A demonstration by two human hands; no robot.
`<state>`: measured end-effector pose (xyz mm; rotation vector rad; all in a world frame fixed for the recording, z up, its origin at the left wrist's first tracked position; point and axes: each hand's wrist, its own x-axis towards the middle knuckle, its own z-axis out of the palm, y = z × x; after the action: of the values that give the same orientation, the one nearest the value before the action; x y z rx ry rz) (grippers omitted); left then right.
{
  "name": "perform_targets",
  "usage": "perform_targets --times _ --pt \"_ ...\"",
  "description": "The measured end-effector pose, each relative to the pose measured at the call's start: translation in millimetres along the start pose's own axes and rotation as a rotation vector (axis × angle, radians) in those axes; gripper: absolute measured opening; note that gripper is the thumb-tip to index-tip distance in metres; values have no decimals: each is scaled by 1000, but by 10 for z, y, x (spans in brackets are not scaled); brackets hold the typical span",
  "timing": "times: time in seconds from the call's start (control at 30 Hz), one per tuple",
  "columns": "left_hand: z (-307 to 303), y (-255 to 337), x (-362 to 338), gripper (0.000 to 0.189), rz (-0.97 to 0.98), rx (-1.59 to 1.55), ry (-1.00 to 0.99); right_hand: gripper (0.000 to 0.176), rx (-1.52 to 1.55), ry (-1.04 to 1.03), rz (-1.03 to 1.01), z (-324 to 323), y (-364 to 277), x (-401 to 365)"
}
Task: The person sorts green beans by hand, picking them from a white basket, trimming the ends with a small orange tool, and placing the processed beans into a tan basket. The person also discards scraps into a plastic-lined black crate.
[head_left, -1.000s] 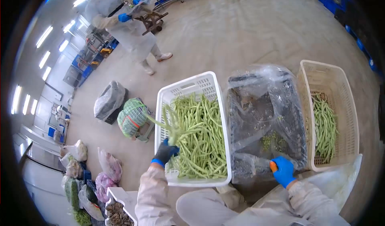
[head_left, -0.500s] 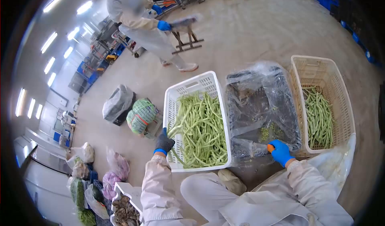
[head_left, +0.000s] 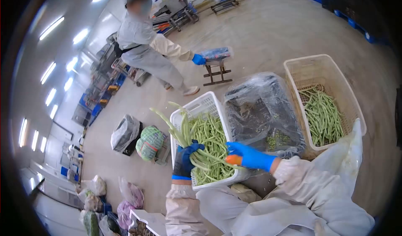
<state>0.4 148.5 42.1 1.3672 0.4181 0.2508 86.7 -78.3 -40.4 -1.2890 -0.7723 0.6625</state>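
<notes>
My left hand (head_left: 186, 160), in a dark glove over a blue one, is closed round a bunch of long green beans (head_left: 182, 131) above the white crate (head_left: 226, 123). More green beans (head_left: 211, 131) fill that crate. At the ends of the held beans is my blue-gloved right hand (head_left: 253, 156), gripping a small orange-handled tool (head_left: 233, 160); its working end cannot be made out. Beside the white crate stands a dark crate lined with clear plastic (head_left: 255, 110), with small green bits (head_left: 277, 139) in it.
On the right, a beige crate (head_left: 310, 63) holds green beans (head_left: 322, 114). A green net sack (head_left: 150, 143) and a plastic-covered dark box (head_left: 126, 131) stand left. A person (head_left: 142, 47) stands beyond, one blue glove at a small stool (head_left: 217, 70). Bagged vegetables (head_left: 94, 194) lie lower left.
My left hand has lifted a bunch of beans up over the white crate. My right hand has swung left from the dark crate to those beans. The other person has shifted with the stool.
</notes>
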Motion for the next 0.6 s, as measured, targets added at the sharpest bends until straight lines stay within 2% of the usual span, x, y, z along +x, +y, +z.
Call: perform_targets --times 0.07,0.13,0.17,0.2,0.27,0.3,0.37,0.4,0.47,0.5,0.57,0.6 --pt "177 -159 -10 27 -34 -138 -17 45 -68 -1 -10 104 -174 -19" --pt "333 -235 -83 29 -66 -173 -25 36 -51 -323 345 72 -342 -86" --pt "387 -233 -155 29 -69 -176 -29 28 -94 -268 283 15 -341 -187" --pt "427 -222 -226 29 -71 -122 22 28 -99 -268 285 -118 -263 -282" --pt "502 -272 -334 29 -73 -77 71 26 203 -84 342 -421 -100 -402" --pt "544 -346 -405 28 -67 -130 29 26 206 -73 352 -499 -50 -391" --pt "661 -472 -543 26 -98 -196 -76 26 474 240 204 -749 -86 -336" --pt "771 -526 -630 27 -70 -253 -132 26 474 266 205 -805 -107 -318" --pt "937 -665 -780 36 -175 -266 -180 29 701 230 267 -795 -179 -185" --pt "1029 -712 -879 36 -239 -282 -171 29 703 244 276 -786 -125 -107" --pt "1156 -785 -1050 33 -353 -274 -263 27 906 82 172 -793 23 43" --pt "1243 -830 -1135 33 -389 -330 -308 27 905 90 183 -812 72 76"
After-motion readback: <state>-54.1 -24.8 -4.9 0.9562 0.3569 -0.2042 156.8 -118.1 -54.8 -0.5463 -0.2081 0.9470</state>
